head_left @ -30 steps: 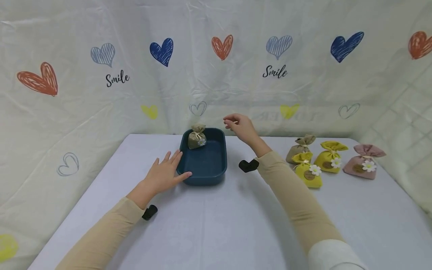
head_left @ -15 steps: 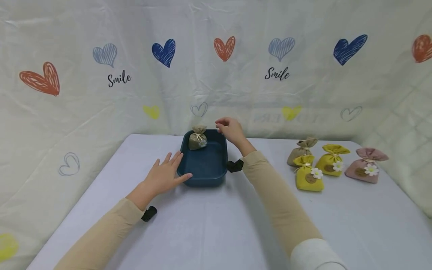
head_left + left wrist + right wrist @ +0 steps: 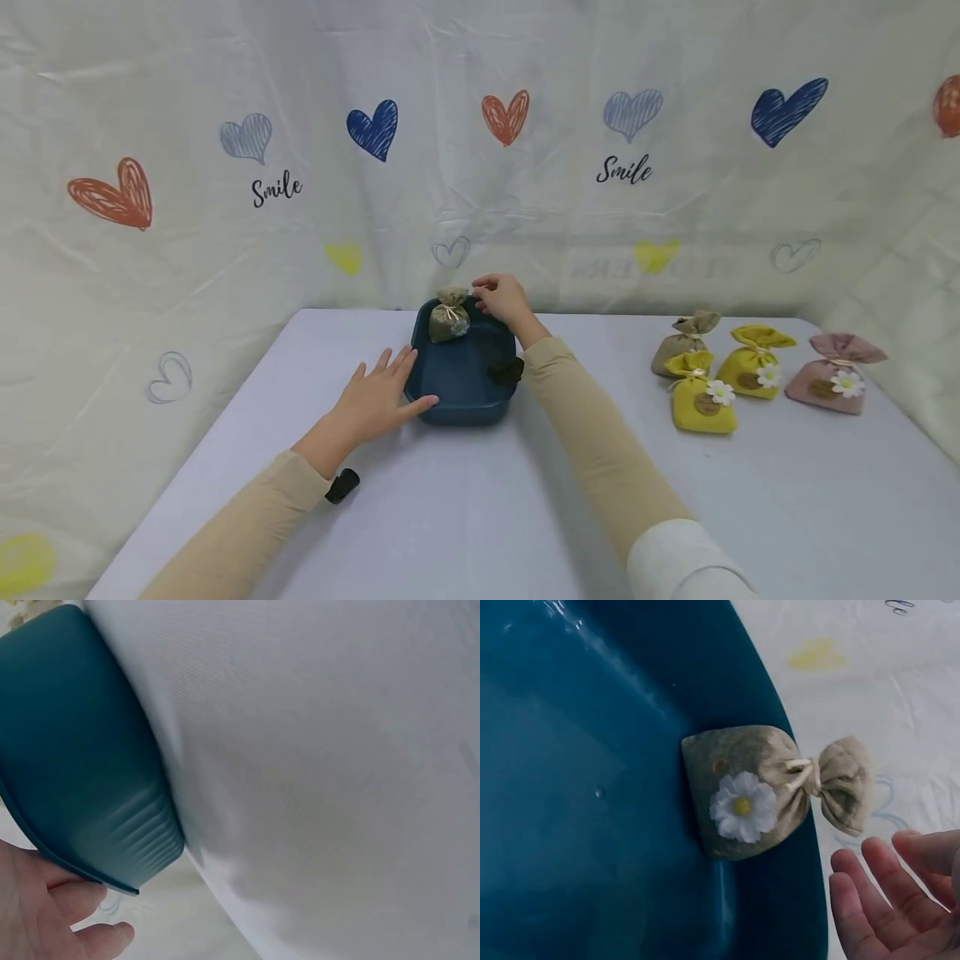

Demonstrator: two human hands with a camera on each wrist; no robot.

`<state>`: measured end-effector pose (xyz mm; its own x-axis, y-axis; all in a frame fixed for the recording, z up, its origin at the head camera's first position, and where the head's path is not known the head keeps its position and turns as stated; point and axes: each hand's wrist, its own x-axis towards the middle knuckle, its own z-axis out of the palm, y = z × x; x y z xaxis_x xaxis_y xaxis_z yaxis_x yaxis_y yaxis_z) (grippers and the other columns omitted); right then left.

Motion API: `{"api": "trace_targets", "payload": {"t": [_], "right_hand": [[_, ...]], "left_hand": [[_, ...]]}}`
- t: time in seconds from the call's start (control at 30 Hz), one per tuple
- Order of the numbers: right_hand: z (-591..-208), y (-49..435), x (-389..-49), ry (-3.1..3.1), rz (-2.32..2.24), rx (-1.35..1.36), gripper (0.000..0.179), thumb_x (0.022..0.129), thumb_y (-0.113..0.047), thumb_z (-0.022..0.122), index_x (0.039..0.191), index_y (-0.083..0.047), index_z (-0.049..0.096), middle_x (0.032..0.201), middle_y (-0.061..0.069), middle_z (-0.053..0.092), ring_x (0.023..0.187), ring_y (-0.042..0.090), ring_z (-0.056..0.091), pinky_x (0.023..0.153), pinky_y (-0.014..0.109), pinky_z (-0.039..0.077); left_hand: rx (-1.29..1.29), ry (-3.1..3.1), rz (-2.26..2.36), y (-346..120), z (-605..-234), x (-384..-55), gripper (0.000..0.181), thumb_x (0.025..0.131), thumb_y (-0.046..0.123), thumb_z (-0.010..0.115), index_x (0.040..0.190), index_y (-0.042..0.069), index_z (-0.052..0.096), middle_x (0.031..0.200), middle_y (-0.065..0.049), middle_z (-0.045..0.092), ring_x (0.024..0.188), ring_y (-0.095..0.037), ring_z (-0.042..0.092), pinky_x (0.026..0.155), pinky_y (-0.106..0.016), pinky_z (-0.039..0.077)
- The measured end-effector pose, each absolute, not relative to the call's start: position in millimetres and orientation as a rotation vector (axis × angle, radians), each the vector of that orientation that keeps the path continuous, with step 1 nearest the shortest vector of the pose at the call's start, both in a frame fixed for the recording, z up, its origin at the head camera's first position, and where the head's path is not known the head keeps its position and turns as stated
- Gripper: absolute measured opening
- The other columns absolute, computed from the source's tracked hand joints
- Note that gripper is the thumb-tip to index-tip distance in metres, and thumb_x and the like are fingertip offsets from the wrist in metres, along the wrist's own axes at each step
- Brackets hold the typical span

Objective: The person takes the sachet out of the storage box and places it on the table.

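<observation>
A beige drawstring pouch [image 3: 448,323] with a white daisy leans in the back left corner of a dark blue plastic basin [image 3: 463,371]. My right hand [image 3: 502,300] is over the basin's back rim, just right of the pouch's tied neck. In the right wrist view its fingers [image 3: 885,862] are loosely bent, hold nothing and lie a little apart from the pouch [image 3: 746,799]. My left hand [image 3: 375,400] rests on the basin's left rim with spread fingers. The left wrist view shows its fingers [image 3: 79,900] against the basin's outer edge [image 3: 97,750].
To the right on the white table [image 3: 585,500] stand another beige pouch [image 3: 678,346], a front yellow pouch [image 3: 702,404], a rear yellow pouch [image 3: 750,371] and a pink pouch [image 3: 828,383]. Behind the table hangs a white cloth [image 3: 555,200] printed with hearts.
My right hand has moved left, from beyond the basin's right side to beside the beige pouch's neck. My left hand has stayed on the rim. The head view has shifted slightly.
</observation>
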<state>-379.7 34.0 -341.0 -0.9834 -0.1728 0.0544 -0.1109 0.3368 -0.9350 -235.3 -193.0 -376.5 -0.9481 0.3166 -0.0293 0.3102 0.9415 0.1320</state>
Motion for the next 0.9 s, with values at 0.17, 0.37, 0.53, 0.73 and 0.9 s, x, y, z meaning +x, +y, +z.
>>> {"api": "trace_targets", "payload": {"t": [0.17, 0.37, 0.53, 0.73, 0.9], "right_hand": [[-347, 27, -383, 2.495, -1.747, -0.226, 0.033, 0.108, -0.010, 0.054, 0.138, 0.002, 0.060, 0.130, 0.023, 0.062, 0.113, 0.043, 0.064, 0.096, 0.049, 0.053], [-351, 20, -387, 2.424, -1.725, -0.280, 0.043, 0.108, -0.009, 0.053, 0.151, -0.002, 0.048, 0.144, 0.023, 0.055, 0.119, 0.039, 0.062, 0.103, 0.051, 0.049], [-352, 18, -386, 2.395, -1.727, -0.341, 0.047, 0.108, -0.006, 0.051, 0.155, -0.004, 0.044, 0.149, 0.022, 0.051, 0.124, 0.036, 0.058, 0.104, 0.049, 0.048], [-354, 18, -384, 2.392, -1.778, -0.357, 0.044, 0.105, 0.001, 0.055, 0.148, -0.001, 0.052, 0.142, 0.024, 0.056, 0.123, 0.037, 0.059, 0.103, 0.048, 0.049], [-354, 20, -384, 2.359, -1.820, -0.330, 0.044, 0.102, 0.004, 0.058, 0.146, 0.004, 0.054, 0.138, 0.027, 0.059, 0.120, 0.039, 0.061, 0.101, 0.048, 0.051]], "left_hand": [[0.510, 3.057, 0.202, -192, -374, -234, 0.096, 0.099, 0.069, 0.048, 0.164, 0.004, 0.022, 0.169, -0.014, 0.021, 0.153, -0.042, 0.017, 0.116, -0.070, 0.019], [0.508, 3.068, 0.216, -195, -372, -232, 0.095, 0.099, 0.068, 0.049, 0.163, 0.002, 0.022, 0.168, -0.015, 0.021, 0.153, -0.043, 0.018, 0.115, -0.070, 0.019], [0.508, 3.063, 0.216, -196, -372, -231, 0.096, 0.099, 0.068, 0.049, 0.163, 0.003, 0.022, 0.168, -0.015, 0.021, 0.153, -0.043, 0.018, 0.115, -0.070, 0.019], [0.505, 3.043, 0.223, -193, -373, -232, 0.096, 0.099, 0.069, 0.049, 0.164, 0.003, 0.021, 0.169, -0.014, 0.020, 0.153, -0.043, 0.017, 0.116, -0.070, 0.019], [0.502, 3.048, 0.217, -193, -374, -233, 0.096, 0.099, 0.069, 0.049, 0.164, 0.004, 0.021, 0.169, -0.014, 0.020, 0.153, -0.042, 0.017, 0.116, -0.070, 0.019]]}}
